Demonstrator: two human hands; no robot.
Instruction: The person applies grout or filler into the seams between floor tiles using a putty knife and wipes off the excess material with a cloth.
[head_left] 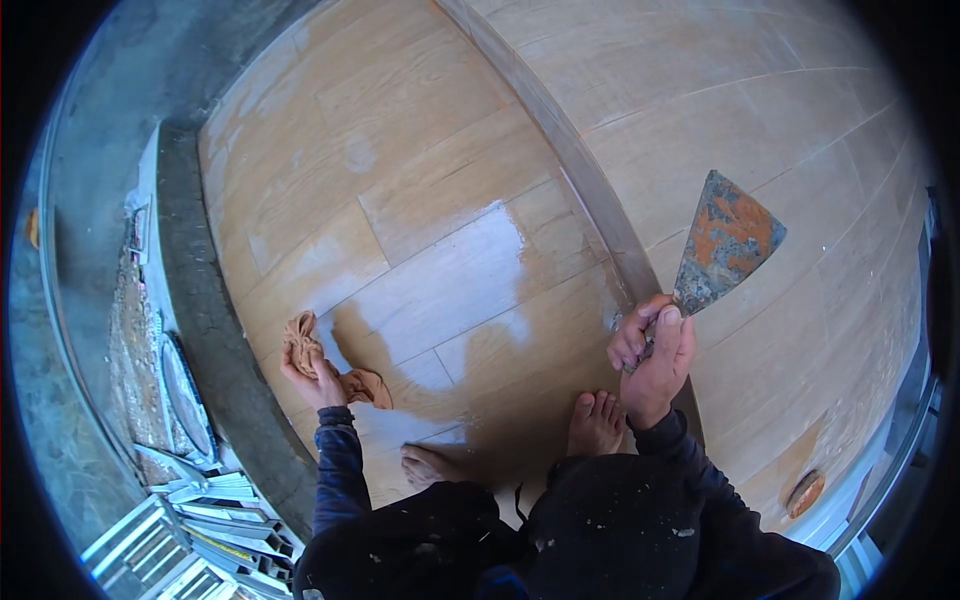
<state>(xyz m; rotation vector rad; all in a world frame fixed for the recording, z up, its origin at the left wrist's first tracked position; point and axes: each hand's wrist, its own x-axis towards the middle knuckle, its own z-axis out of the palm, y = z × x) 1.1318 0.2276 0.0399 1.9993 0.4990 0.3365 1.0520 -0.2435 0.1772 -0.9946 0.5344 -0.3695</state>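
Note:
My right hand [655,355] is closed round the handle of a putty knife [728,243], off to the right. Its wide triangular blade points up and away from me, stained grey with rust-orange patches. On the left, my left hand [315,375] grips a crumpled orange-brown cloth [301,335]; part of it hangs down past the wrist side. Both hands are held above a floor of wood-look tiles [440,290], with pale and darker damp-looking patches between them. My bare feet stand on these tiles near the lower middle.
A raised tiled edge [545,110] runs from the top down to my right, with more wood-look tiles [780,130] beyond it. Along the left lies a grey concrete ledge [195,230]. Metal profiles [225,515] are piled at lower left. A round brown object [806,493] sits at lower right.

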